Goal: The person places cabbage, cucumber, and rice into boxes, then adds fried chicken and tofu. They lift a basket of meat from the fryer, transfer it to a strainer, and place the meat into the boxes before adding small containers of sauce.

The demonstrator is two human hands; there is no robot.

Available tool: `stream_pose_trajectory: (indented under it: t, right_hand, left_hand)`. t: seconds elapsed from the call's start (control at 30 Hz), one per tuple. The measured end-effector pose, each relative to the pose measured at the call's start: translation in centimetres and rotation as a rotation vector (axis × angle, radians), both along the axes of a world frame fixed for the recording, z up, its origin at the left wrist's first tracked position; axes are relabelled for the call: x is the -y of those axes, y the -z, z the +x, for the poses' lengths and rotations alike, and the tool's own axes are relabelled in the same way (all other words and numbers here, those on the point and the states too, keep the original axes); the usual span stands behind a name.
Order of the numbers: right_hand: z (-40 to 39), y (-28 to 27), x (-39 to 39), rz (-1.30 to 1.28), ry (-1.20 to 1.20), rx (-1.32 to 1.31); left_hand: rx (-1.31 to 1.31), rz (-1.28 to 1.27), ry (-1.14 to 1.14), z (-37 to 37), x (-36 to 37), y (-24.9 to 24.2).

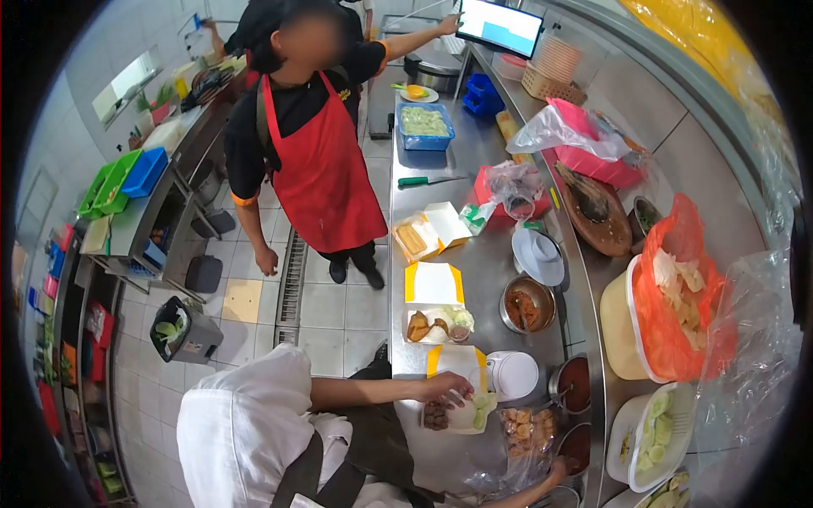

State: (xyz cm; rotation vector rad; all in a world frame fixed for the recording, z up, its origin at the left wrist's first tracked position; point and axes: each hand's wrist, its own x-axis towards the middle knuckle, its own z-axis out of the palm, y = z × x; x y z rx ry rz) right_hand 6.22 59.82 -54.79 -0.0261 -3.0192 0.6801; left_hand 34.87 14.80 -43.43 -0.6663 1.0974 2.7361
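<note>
My left hand [446, 388] is over an open yellow-and-white food box [457, 359], fingers curled down above white rice, beside dark meat pieces [435, 416] and lettuce [483, 406]; what the fingertips hold, if anything, is too small to name. At the lower right, my right hand [559, 472] is by the rim of a bowl of red sauce [576, 447], next to a clear bag of fried pieces [529, 430]; its fingers are mostly hidden. Farther up stand a second open box [434, 284] with fried food, rice and lettuce, and a third [446, 223] with a golden item.
A white round container [513, 375], a pot of red sauce with a spoon [517, 320] and a green-handled knife [415, 180] are on the steel counter. Tubs of food line the right shelf. Across the counter's left side, a person in a red apron [322, 161] touches a screen [500, 27].
</note>
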Motion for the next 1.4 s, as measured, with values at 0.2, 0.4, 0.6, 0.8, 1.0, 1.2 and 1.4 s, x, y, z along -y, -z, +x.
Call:
stream_pose_trajectory:
  t: [0.2, 0.4, 0.6, 0.8, 1.0, 1.2, 1.4]
  right_hand:
    - [0.5, -3.5, 0.5, -0.06, 0.018, 0.031]
    - [0.6, -5.4, -1.4, -0.122, 0.045, 0.059]
    - [-6.1, -7.9, -1.4, -0.331, 0.002, 0.121]
    - [-7.6, -7.3, -2.4, -0.466, 0.002, 0.064]
    - [-5.4, -2.0, -5.2, -0.491, 0.051, -0.236]
    - [-3.8, -3.8, -3.4, -0.084, -0.133, -0.445]
    - [-2.4, -7.5, -1.8, 0.375, -0.278, -0.365]
  left_hand:
    - [0.06, 0.073, -0.047, 1.8, 1.0, 0.6]
    - [-0.048, 0.039, 0.034, 2.0, -0.4, -1.0]
    - [-0.161, -0.054, 0.157, -0.4, -0.9, 0.1]
    - [-0.302, -0.348, 0.432, -5.9, -1.4, -8.1]
    - [-0.354, -0.381, 0.64, -15.6, -7.0, -11.9]
    - [-0.637, -0.46, 0.57, -23.3, -13.1, -5.7]
    - [-0.235, -0.602, 0.886, -26.6, -14.6, -7.4]
